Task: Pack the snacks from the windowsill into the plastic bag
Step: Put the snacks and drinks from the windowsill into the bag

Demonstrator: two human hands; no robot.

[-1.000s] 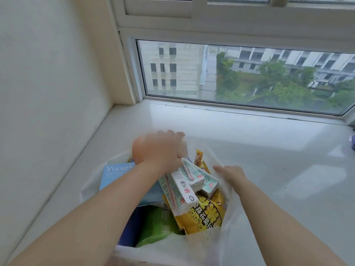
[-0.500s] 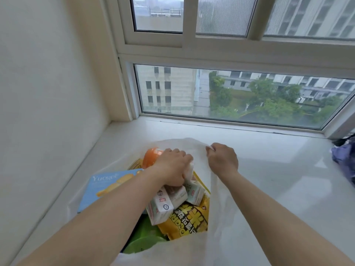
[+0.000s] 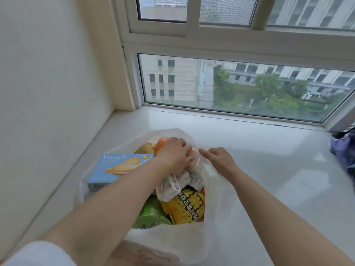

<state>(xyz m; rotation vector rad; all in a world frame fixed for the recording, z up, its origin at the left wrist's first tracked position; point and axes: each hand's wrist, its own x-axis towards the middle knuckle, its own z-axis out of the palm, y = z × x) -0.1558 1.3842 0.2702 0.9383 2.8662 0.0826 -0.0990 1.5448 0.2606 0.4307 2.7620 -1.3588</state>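
Plastic bag point(image 3: 192, 244) holds snacks; left grip point(image 3: 173, 156) clamps small cartons point(image 3: 173, 187), right grip point(image 3: 217, 160) pinches its rim.

Soft daylight enters through the window point(image 3: 230, 85), leaving pale glare on the glossy windowsill point(image 3: 269, 169). Shadows are faint. Wide-angle distortion bends the frame edges; details look slightly soft.

Bare forearms, a white sleeve point(image 3: 38, 254) (short) on the left.

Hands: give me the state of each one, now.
Left hand: gripping small white drink cartons.
Right hand: pinching the translucent plastic bag's rim.
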